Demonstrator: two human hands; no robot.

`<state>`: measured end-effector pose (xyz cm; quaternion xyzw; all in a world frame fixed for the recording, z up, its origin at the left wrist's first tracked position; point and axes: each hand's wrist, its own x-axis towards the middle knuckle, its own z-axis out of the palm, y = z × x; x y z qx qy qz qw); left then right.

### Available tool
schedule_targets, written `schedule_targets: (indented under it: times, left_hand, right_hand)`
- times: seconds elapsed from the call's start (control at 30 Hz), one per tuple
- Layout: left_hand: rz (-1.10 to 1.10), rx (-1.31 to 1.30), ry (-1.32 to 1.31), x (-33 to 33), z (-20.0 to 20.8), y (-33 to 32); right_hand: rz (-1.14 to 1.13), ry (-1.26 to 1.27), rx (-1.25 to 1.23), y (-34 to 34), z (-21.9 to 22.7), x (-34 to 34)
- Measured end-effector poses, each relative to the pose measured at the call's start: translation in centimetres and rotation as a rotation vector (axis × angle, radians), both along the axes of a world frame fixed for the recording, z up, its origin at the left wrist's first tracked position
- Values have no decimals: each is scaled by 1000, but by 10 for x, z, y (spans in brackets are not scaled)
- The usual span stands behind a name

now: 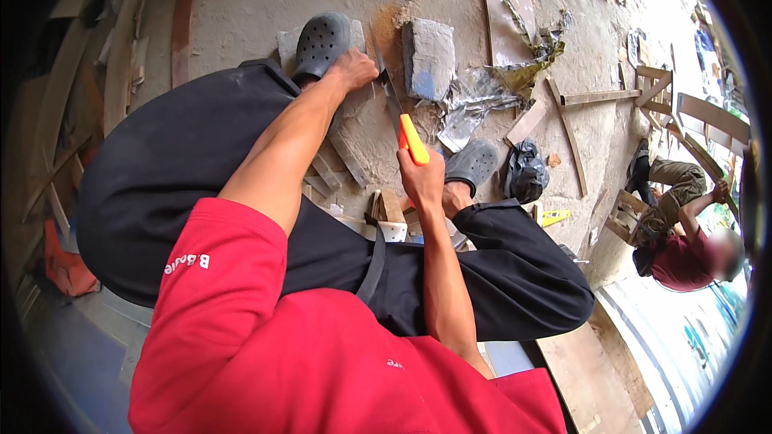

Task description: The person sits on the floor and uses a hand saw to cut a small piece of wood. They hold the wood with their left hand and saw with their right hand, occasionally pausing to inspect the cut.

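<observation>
My right hand [421, 178] is wrapped round the orange and yellow handle of a handsaw [413, 141]. Its thin blade points away from me and slants a little left, passing just right of my left hand [355, 69]. That hand is closed beside my left clog [323, 42], low over the ground; whatever it grips is hidden by the fingers. Under and beside the clog lies a pale flat block or board [288, 47]. Brownish sawdust [388, 26] is spread on the ground near the blade's far end.
Right of the blade stands a grey block [429, 58], with crumpled silvery sheeting [476, 106] beside it. A black plastic bag [527, 170] lies by my right clog [473, 162]. Wood strips [569, 138] are scattered about. At far right another person [683, 249] sits near a wooden frame [655, 90].
</observation>
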<state>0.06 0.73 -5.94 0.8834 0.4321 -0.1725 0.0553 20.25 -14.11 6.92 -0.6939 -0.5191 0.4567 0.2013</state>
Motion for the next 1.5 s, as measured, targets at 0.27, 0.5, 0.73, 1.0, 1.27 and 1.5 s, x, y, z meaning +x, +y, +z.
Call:
schedule_targets:
  times: [0.27, 0.5, 0.73, 1.0, 1.27, 1.5]
  left_hand:
    - [-5, -12, 12, -3, -3, -6]
    - [-10, 13, -5, -12, -3, -9]
    - [-35, 67, -47, -8, -1, -3]
    - [-42, 64, -78, -6, -5, 1]
    - [-16, 63, -38, -12, -13, -13]
    - [-63, 111, -53, -21, -12, -3]
  right_hand:
    - [62, -8, 146, -39, 1, 13]
    - [59, 59, 9, -54, 36, 27]
    - [29, -12, 43, -12, 9, 1]
    - [-52, 43, 20, -13, -1, 8]
    - [6, 8, -22, -58, 49, 13]
    - [90, -8, -39, -42, 61, 20]
